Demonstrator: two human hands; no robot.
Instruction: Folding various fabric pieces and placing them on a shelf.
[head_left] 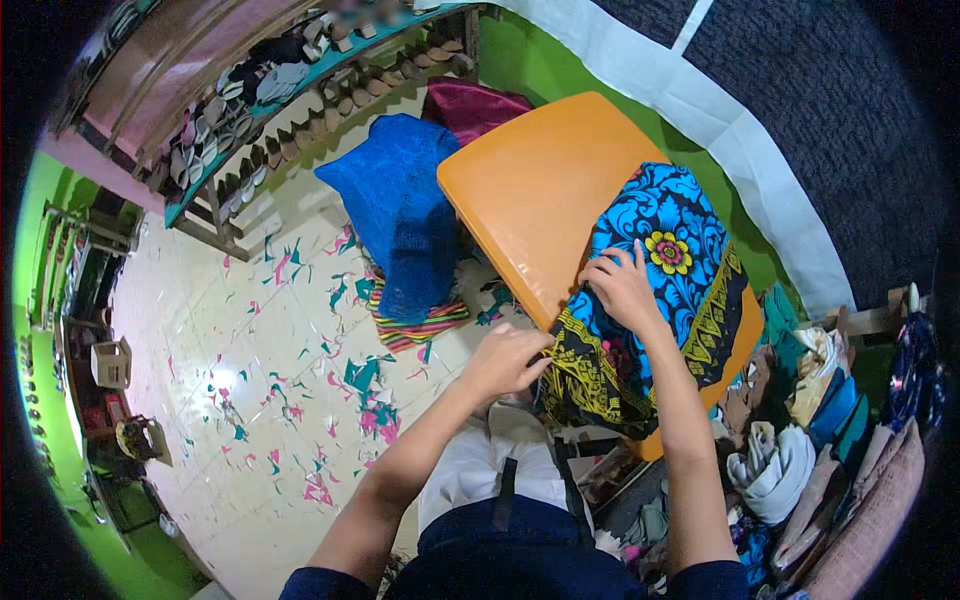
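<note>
A patterned cloth (pixel 690 205), blue and black with a yellow-edged flower and a yellow-on-black border, is spread over the right part of an orange table (pixel 545 170). Its near end hangs in folds off the table's edge. My left hand (pixel 508 360) is closed at the left edge of this cloth, by the table's near corner, with the fingertips pinching the border. My right hand (pixel 622 290) lies on top of the cloth, fingers spread and pressing lightly on it, below and left of the flower.
Left of the table are a blue lacy cloth (pixel 400 190), a striped cloth (pixel 425 325) and a maroon cloth (pixel 475 108). Coloured scraps (pixel 365 375) litter the tiled floor. A shoe rack (pixel 330 65) stands at the far left. Folded fabrics (pixel 775 470) crowd the right side.
</note>
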